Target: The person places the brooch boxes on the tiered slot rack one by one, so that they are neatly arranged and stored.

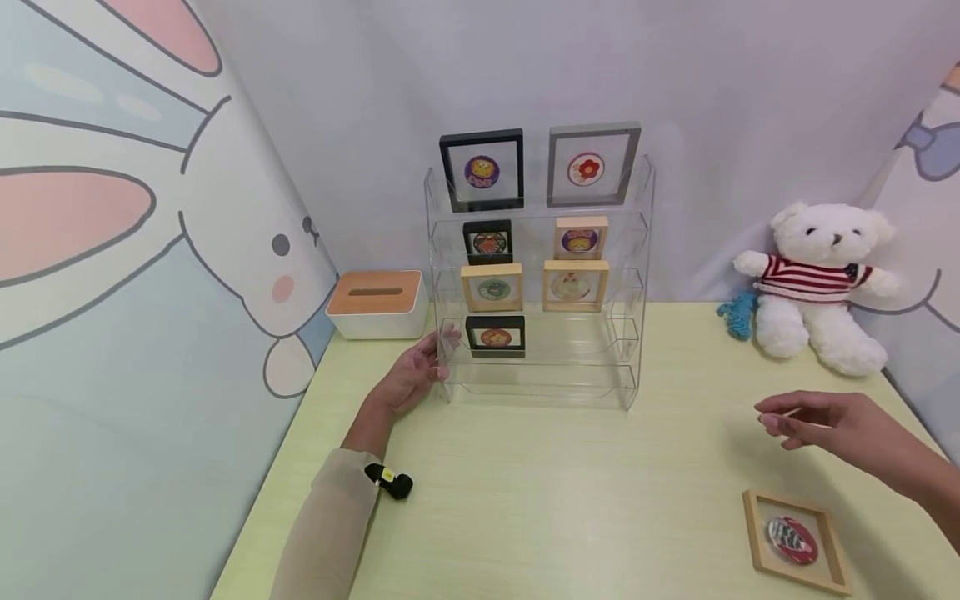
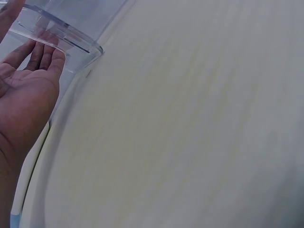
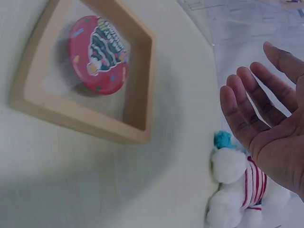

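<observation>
A clear acrylic display rack (image 1: 540, 375) stands in the middle of the table, holding several small framed badges in its tiers. At its lower left side my left hand (image 1: 411, 371) grips the edge, thumb in front and fingers seen through the plastic. The left wrist view shows that hand (image 2: 31, 90) against the rack's corner (image 2: 78, 45). My right hand (image 1: 832, 425) hovers over the table at the right, holding nothing, its fingers (image 3: 247, 95) loosely bent. Below it lies a light wooden frame (image 1: 753, 533) with a red badge (image 3: 83, 59) bearing a Christmas tree.
A white tissue box (image 1: 378, 325) with a wooden lid stands left of the rack. At the back right sits a white teddy bear (image 1: 817, 279) in a striped top, beside a small blue item (image 1: 738, 315). Rabbit-printed curtains (image 1: 247, 250) border the table.
</observation>
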The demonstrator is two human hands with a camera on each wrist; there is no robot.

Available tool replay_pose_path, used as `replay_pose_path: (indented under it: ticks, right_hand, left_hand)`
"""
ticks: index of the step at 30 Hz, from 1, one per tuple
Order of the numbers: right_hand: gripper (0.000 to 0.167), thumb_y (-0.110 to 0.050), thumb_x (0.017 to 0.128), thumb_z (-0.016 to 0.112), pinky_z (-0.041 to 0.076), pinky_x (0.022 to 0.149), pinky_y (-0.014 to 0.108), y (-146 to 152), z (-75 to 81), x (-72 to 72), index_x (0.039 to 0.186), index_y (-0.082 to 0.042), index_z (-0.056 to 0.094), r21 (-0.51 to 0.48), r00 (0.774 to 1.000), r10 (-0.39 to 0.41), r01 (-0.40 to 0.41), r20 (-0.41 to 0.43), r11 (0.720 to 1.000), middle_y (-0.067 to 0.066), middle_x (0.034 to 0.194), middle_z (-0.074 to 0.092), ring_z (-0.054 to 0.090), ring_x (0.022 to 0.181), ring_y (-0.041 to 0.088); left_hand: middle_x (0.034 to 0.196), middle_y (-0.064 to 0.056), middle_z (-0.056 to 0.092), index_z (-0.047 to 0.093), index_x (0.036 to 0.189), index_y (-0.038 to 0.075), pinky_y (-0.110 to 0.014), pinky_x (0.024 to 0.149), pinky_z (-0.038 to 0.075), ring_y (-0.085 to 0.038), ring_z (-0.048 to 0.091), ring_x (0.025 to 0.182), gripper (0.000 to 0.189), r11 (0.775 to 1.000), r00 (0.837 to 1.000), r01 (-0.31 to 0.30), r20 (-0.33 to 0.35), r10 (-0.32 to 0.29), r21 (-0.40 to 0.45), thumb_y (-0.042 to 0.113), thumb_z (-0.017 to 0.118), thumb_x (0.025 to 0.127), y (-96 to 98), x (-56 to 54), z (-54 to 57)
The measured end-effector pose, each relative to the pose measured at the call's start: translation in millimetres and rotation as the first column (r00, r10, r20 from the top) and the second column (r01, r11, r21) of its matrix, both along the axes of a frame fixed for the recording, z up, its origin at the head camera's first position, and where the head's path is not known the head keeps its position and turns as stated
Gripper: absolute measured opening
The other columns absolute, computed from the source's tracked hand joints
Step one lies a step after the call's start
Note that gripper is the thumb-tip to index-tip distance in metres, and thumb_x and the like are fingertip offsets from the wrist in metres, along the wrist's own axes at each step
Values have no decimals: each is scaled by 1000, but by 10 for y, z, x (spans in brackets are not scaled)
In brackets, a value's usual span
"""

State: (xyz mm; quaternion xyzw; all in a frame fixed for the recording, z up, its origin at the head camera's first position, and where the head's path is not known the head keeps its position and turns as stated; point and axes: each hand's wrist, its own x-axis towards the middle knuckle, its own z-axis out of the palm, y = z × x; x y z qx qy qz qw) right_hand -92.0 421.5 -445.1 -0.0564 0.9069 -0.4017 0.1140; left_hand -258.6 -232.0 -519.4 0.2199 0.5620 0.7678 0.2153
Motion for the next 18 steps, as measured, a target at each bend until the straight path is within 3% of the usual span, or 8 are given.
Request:
replay_pose_path:
  ticks: [4, 9, 15, 18]
  right_hand:
    - [34, -26, 109, 74, 61, 74, 25, 88, -133, 155, 132, -2, 75, 54, 997, -79, 78, 15, 995, -16, 110, 82, 79, 89, 8]
    - [15, -11, 103, 79, 58, 71, 22, 188, -305, 296, 107, 2, 73, 3, 992, -122, 122, -41, 993, -11, 104, 81, 74, 91, 2]
    - [17, -10, 104, 77, 57, 71, 22, 268, -416, 383, 97, -1, 65, 45, 991, -113, 117, -73, 992, -13, 105, 75, 66, 95, -8]
    - [14, -3, 104, 75, 53, 70, 22, 285, -459, 429, 95, -6, 65, 65, 987, -63, 73, -146, 995, -13, 104, 71, 63, 92, -5]
  left_hand:
    - [167, 4, 47, 16, 177, 4, -18, 115, 44, -7, 40, 156, 86, 1000, 1000, -7, 15, 7, 3, -12, 61, 106, 5, 2, 13]
    - [172, -1, 43, 15, 177, 4, -19, 116, 43, -8, 39, 156, 88, 1000, 1000, -6, 20, 6, 2, -9, 64, 105, 2, 0, 14]
    - [178, -9, 34, 14, 178, 5, -19, 117, 42, -9, 37, 158, 91, 1000, 1000, -8, 19, 8, 1, -7, 67, 105, -1, 7, 12]
    - [178, -8, 36, 13, 178, 5, -19, 118, 42, -8, 37, 158, 89, 1000, 1000, -3, 14, 3, 1, -9, 64, 106, 2, 8, 9]
